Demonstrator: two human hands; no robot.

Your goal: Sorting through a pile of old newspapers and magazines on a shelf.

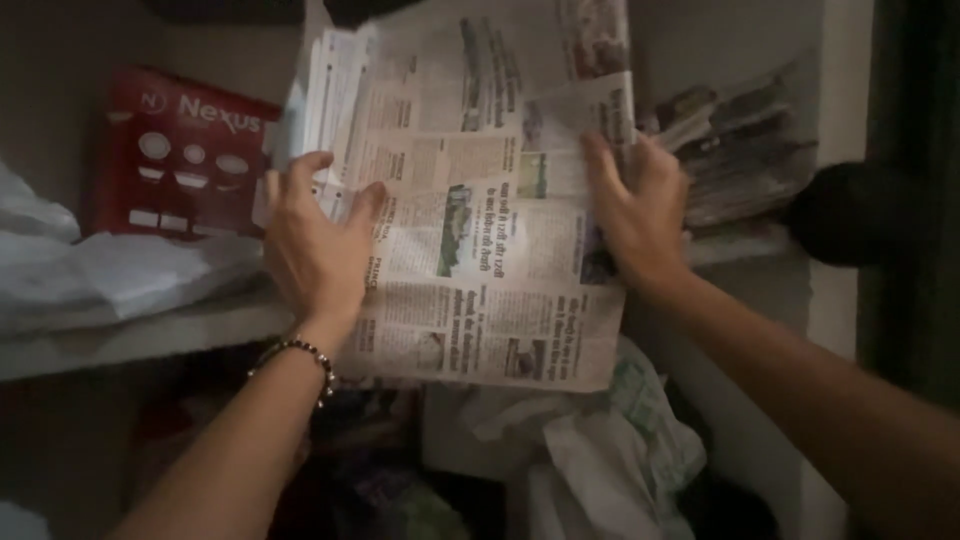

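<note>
Fingers (pixel 300 170) spread, both hands pressing newspaper (pixel 480 250), shelf (pixel 130 335)

Both arms reach forward, left hand (pixel 315 245) and right hand (pixel 640 210) flat, fingers (pixel 600 160) spread.

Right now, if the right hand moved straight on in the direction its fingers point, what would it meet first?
The right hand lies flat on the newspaper, fingers pointing up and away. Going straight on, it would probably slide over more newspaper first, toward the wall; depth is unclear.
</note>
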